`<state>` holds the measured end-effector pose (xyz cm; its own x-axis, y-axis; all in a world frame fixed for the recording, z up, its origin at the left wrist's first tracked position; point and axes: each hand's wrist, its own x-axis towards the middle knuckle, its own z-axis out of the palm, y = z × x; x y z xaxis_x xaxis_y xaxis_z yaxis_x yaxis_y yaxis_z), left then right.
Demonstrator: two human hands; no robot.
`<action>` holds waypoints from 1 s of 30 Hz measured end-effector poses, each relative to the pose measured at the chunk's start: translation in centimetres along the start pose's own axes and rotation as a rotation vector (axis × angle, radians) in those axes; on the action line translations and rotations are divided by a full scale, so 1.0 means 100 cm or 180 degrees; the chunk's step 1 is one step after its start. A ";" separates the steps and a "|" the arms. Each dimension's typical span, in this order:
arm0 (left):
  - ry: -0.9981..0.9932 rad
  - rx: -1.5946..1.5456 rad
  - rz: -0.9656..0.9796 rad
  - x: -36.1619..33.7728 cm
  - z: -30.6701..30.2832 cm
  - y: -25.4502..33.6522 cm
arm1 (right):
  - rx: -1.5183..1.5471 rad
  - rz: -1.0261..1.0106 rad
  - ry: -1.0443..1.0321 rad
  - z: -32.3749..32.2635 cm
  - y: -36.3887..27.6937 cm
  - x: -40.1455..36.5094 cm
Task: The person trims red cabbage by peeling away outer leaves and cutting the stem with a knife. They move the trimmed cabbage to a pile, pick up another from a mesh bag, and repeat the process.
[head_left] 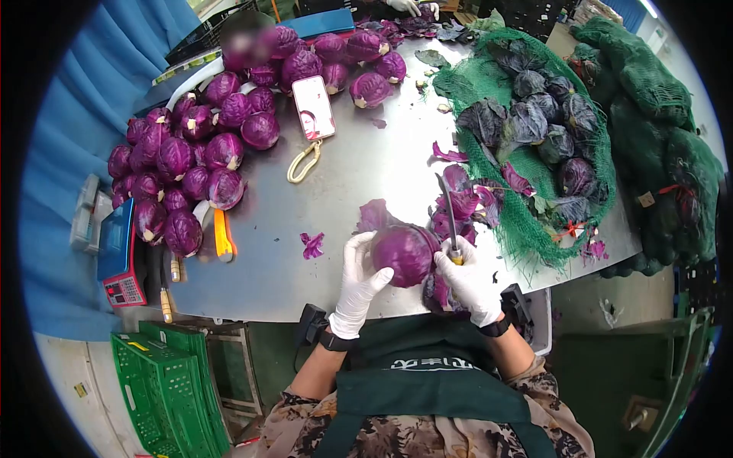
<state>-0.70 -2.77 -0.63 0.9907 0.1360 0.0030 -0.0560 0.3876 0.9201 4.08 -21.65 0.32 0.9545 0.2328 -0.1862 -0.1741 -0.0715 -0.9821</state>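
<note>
I hold a round purple cabbage [405, 253] over the near edge of the steel table [366, 175]. My left hand [359, 278], in a white glove, grips the cabbage from its left side. My right hand [469, 281], also gloved, presses against the cabbage's right side and grips a knife [449, 217] whose blade points up and away from me. Loose purple leaves [458, 204] lie just beyond the cabbage.
A heap of trimmed purple cabbages [206, 145] fills the table's left. A phone [314, 107] with a cord lies in the middle. Untrimmed cabbages sit on green netting [527, 137] at right. A scale [120, 256], green crate [164, 389] and another person's gloved hands [412, 8] are nearby.
</note>
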 end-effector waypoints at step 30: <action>0.0475 -0.2829 -0.1775 0.011 0.010 0.008 | -0.2850 -0.2064 -0.1000 0.002 -0.017 -0.019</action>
<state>0.47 -3.27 0.49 0.8824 -0.1795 -0.4350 0.2715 0.9492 0.1591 2.45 -21.74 2.33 0.6775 0.7002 0.2250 0.6824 -0.4844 -0.5475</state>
